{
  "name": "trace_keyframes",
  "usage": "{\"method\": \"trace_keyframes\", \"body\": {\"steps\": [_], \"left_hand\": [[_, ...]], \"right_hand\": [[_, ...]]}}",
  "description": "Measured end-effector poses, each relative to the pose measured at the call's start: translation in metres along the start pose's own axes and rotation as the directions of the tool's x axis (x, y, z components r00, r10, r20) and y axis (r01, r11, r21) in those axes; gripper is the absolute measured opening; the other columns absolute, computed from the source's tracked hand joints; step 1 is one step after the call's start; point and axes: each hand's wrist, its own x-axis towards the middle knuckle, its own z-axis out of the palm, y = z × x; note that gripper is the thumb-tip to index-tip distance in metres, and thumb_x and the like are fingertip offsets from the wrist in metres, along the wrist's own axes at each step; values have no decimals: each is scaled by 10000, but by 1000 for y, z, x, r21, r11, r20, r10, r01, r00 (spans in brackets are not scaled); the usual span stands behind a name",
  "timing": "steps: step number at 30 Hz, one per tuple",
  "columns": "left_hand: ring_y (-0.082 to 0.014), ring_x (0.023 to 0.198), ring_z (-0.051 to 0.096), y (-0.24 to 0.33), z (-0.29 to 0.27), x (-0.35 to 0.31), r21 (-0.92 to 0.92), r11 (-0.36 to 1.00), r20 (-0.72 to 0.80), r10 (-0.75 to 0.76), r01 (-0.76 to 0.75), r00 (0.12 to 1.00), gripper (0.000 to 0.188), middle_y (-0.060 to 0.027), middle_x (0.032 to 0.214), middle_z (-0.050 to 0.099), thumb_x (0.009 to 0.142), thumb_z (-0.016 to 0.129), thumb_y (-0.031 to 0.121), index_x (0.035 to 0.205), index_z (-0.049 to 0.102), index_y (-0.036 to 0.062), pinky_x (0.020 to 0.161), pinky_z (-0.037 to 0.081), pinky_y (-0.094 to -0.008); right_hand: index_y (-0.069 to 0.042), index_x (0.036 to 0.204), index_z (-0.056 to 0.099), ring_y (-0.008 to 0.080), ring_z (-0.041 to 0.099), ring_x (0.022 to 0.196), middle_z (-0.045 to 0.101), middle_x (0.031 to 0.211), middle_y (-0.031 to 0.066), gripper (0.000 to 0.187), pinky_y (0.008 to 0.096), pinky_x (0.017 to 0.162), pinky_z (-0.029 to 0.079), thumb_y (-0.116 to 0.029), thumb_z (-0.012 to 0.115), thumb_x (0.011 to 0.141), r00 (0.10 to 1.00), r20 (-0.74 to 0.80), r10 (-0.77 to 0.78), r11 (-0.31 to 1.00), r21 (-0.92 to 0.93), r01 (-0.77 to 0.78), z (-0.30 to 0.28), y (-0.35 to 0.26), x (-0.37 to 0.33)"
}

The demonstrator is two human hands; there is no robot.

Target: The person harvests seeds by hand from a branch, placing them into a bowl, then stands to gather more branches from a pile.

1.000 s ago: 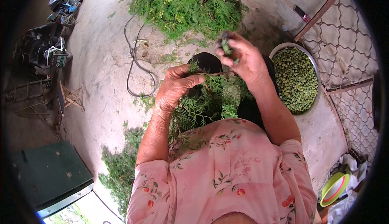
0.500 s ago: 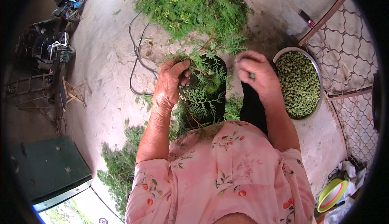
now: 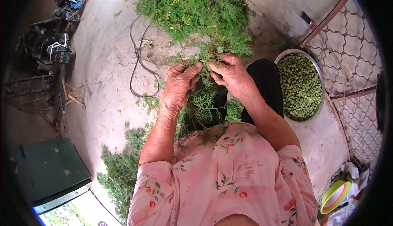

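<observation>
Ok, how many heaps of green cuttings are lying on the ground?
2: a big heap beyond the hands, a smaller heap by the person's left elbow. More may be hidden under the person's body.

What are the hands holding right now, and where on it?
Both hands, left hand and right hand, pinch a feathery green leafy sprig near its upper tip, fingertips close together.

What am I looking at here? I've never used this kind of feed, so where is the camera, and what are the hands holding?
The camera sits on a person's head and looks down with a fisheye lens, so straight edges bend. The left hand and right hand meet on a green leafy sprig, pinching it between them. A pile of green branches lies ahead on the concrete floor. A metal bowl of small green berries sits to the right, beside a wire fence. A cable loops on the left.
</observation>
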Motion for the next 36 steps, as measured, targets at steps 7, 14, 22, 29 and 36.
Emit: {"method": "trace_keyframes", "body": {"steps": [7, 14, 22, 29, 36], "left_hand": [[-38, 437, 313, -5, 3, 4, -31, 997, -88, -67, 65, 994, 150, 65, 554, 402, 730, 646, 61, 770, 502, 58, 391, 230, -201], [-36, 411, 268, 6, -9, 0, 73, 985, -108, 166, -159, 980, 293, 69, 570, 400, 745, 663, 106, 991, 519, 40, 379, 203, -191], [-54, 398, 315, -3, -1, 7, 251, 957, -94, 174, -146, 980, 133, 41, 551, 463, 708, 680, 83, 797, 591, 40, 375, 279, -200], [-127, 459, 512, 7, 2, 5, 388, 908, -72, 201, -158, 977, 124, -75, 657, 602, 750, 638, 103, 791, 590, -3, 425, 412, -223], [-157, 488, 541, 18, -10, 16, 150, 986, -4, 75, -73, 997, 149, -100, 662, 584, 758, 606, 76, 848, 548, -28, 457, 474, -266]], "right_hand": [[-35, 678, 543, 50, 359, 451, 426, 527, -24, 161, 195, 403, 250, -130, 557, 807, 989, -11, -145, 864, -489, 122, -16, -20, -9], [-4, 943, 520, 119, 466, 577, 485, 721, 40, 167, 218, 429, 311, -104, 560, 815, 933, -341, -116, 969, 169, 182, -107, -37, -43], [13, 989, 496, 236, 509, 838, 530, 915, 125, 225, 310, 643, 486, -170, 485, 859, 459, -798, -390, 919, -304, 252, -344, 16, -140], [69, 1176, 368, 290, 506, 889, 473, 1088, 191, 523, 358, 742, 483, -222, 588, 801, 267, -878, -399, 900, -319, 296, -331, -8, -158], [10, 915, 537, 265, 576, 681, 591, 723, 115, 197, 299, 616, 473, -171, 542, 838, 428, -887, -175, 834, 97, 543, -306, -27, -132]]}}
